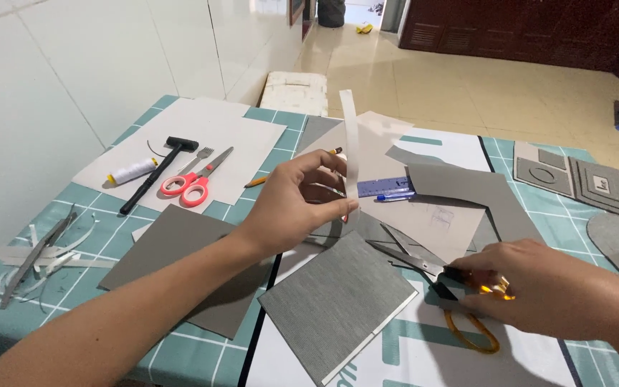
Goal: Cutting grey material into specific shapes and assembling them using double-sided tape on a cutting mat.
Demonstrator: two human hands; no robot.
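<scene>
A: The left hand (pixel 291 204) pinches a narrow pale strip (pixel 350 147) between thumb and fingertips, so the strip stands nearly upright above the worktop (pixel 94 208). The right hand (pixel 553 294) is closed around the amber handles of the scissors (pixel 424 266), whose blades lie low and slightly parted, pointing left over the grey board (pixel 338 301).

B: What looks risky to you?

A: The strip is long, thin and held only near its lower end. I'd judge it could flop or bend if the pinch loosens. The blade tips also point towards the left forearm, so a quick sideways sweep could nick it.

B: And the posture?

A: The left forearm reaches in from the lower left, wrist raised, fingers curled around the strip. The right hand rests low near the worktop's right side, knuckles up.

B: Anything nearby that might get in the way?

A: A blue ruler (pixel 385 187) and pen lie just behind the strip. The red-handled scissors (pixel 193 183), a black hammer (pixel 155 172) and a thread spool (pixel 130 170) sit well apart at the left.
</scene>
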